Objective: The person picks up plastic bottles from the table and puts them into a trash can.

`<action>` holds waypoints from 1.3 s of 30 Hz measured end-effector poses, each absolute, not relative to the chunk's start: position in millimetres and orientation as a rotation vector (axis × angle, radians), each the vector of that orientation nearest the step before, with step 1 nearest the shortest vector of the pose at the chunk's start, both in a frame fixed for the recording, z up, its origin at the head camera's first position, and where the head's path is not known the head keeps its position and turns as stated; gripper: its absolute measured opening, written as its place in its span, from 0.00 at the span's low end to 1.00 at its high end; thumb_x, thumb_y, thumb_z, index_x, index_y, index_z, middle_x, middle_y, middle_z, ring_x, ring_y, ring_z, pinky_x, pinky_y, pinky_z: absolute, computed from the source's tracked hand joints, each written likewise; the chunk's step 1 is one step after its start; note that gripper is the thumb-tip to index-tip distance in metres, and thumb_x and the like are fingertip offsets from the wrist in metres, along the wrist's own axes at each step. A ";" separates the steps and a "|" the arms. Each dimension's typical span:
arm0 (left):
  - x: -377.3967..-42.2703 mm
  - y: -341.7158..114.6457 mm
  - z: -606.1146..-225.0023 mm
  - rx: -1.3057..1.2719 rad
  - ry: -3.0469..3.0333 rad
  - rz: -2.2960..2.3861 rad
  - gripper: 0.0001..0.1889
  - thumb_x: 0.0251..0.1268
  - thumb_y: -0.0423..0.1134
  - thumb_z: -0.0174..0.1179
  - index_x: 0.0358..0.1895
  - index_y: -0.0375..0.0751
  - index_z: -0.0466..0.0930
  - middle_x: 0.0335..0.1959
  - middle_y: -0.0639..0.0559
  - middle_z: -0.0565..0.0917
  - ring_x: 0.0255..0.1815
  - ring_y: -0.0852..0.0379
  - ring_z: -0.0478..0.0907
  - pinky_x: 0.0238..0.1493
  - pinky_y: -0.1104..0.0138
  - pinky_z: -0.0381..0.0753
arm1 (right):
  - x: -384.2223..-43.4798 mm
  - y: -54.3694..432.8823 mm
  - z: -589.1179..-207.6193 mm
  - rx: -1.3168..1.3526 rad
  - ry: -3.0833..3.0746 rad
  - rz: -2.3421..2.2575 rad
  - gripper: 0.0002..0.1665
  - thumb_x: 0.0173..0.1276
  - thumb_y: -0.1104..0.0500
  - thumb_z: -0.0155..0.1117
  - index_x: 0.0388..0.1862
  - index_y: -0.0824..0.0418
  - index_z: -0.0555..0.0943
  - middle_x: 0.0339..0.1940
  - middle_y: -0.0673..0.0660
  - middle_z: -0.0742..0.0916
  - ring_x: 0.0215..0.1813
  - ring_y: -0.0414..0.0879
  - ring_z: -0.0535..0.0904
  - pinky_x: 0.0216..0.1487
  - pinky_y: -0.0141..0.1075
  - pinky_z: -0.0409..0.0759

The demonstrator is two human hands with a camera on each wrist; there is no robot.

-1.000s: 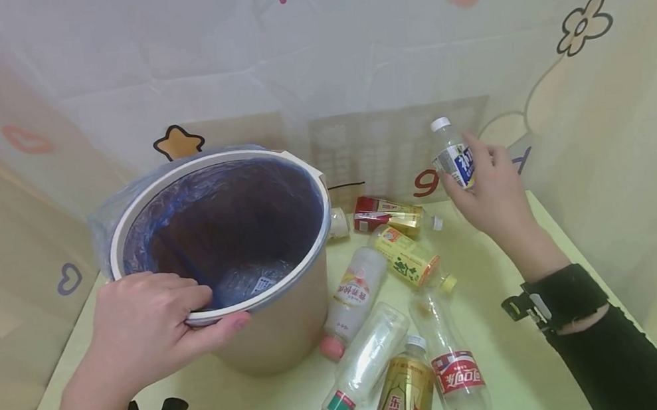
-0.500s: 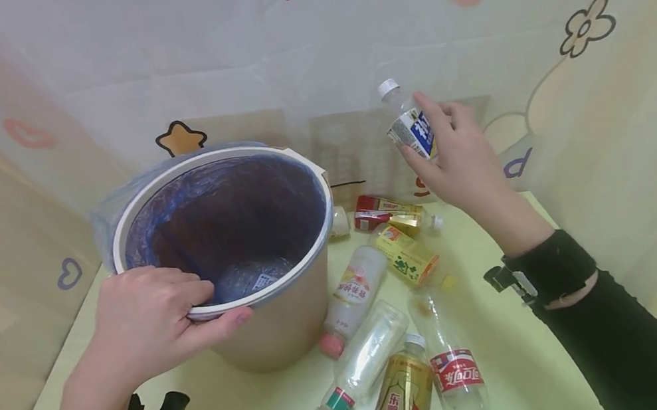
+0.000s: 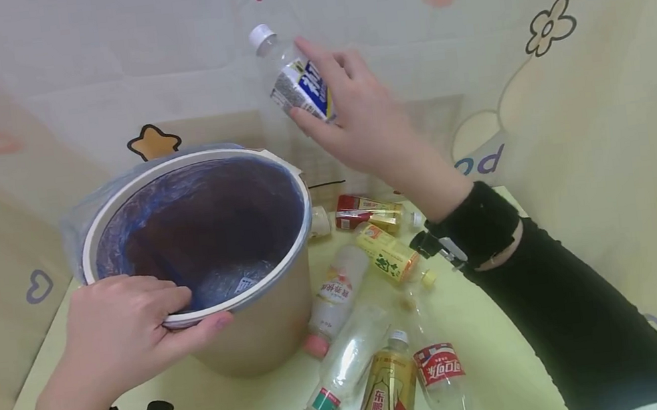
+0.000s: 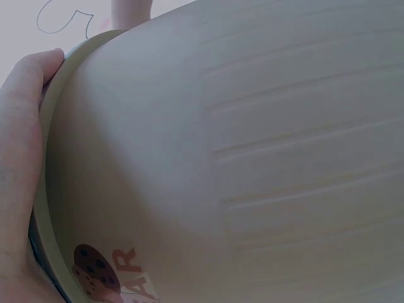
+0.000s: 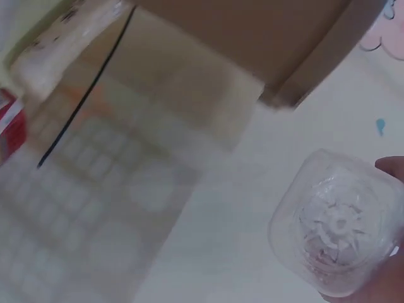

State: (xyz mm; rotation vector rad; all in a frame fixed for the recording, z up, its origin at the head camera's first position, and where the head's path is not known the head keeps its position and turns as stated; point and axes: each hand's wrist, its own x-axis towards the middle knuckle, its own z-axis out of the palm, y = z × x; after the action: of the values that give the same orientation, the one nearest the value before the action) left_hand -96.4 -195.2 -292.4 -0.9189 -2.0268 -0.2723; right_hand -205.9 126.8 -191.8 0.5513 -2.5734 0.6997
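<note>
My right hand [image 3: 354, 109] grips a clear plastic bottle [image 3: 297, 78] with a white cap and a blue and white label. It is held up against the backdrop, above and right of the bin's far rim. The right wrist view shows the square clear base of the bottle [image 5: 338, 224]. My left hand [image 3: 128, 333] grips the near left rim of a beige trash bin [image 3: 259, 346], thumb outside and fingers over the edge. In the left wrist view that hand [image 4: 22, 132] lies along the rim. A blue bag [image 3: 153, 196] lines the bin, and a clear bottle with a small label [image 3: 245, 284] shows at its bottom.
Right of the bin lie several bottles: a white one with a pink cap [image 3: 336, 294], a yellow-labelled one [image 3: 387, 252], a red and gold one [image 3: 368, 214], a clear one [image 3: 350, 356], a gold one [image 3: 386, 389] and a cola bottle [image 3: 440, 367]. A patterned curtain [image 3: 343, 3] stands behind.
My right hand has carried the bottle left and upward, from over the table's right side to near the bin. The left hand keeps its hold on the rim. The head view has shifted slightly.
</note>
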 end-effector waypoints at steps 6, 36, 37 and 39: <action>-97.0 -194.9 -298.1 -0.904 -2.075 -0.265 0.39 0.77 0.81 0.40 0.14 0.57 0.50 0.13 0.65 0.53 0.16 0.65 0.45 0.22 0.68 0.39 | -197.9 83.7 -193.5 0.698 -2.491 0.859 0.48 0.82 0.41 0.64 0.91 0.48 0.54 0.77 0.60 0.73 0.64 0.46 0.78 0.54 0.30 0.83; -94.2 -207.5 -303.2 -0.861 -2.171 -0.207 0.39 0.76 0.83 0.37 0.14 0.58 0.54 0.12 0.65 0.58 0.14 0.63 0.53 0.21 0.68 0.41 | -190.6 -2.1 -251.3 1.303 -2.946 0.206 0.48 0.84 0.41 0.64 0.91 0.51 0.55 0.72 0.60 0.77 0.68 0.48 0.80 0.71 0.39 0.75; -94.1 -207.6 -302.9 -0.862 -2.181 -0.198 0.39 0.76 0.82 0.37 0.15 0.58 0.54 0.13 0.65 0.58 0.14 0.63 0.53 0.21 0.68 0.41 | -190.7 -1.8 -251.6 1.303 -2.944 0.200 0.47 0.84 0.41 0.64 0.91 0.51 0.55 0.72 0.60 0.77 0.68 0.48 0.80 0.71 0.39 0.75; -94.2 -207.3 -302.8 -0.867 -2.179 -0.192 0.39 0.76 0.82 0.37 0.15 0.58 0.54 0.13 0.65 0.57 0.14 0.63 0.53 0.21 0.68 0.41 | -190.8 -0.8 -252.1 1.303 -2.939 0.198 0.47 0.83 0.41 0.64 0.91 0.51 0.56 0.72 0.60 0.77 0.67 0.48 0.80 0.71 0.39 0.75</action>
State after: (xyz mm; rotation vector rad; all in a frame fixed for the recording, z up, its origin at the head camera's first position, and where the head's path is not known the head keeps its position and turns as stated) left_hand -94.2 -207.3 -302.8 -0.8667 -2.1786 -0.1923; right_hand -190.8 -0.8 -252.1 1.3028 -2.9386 0.1976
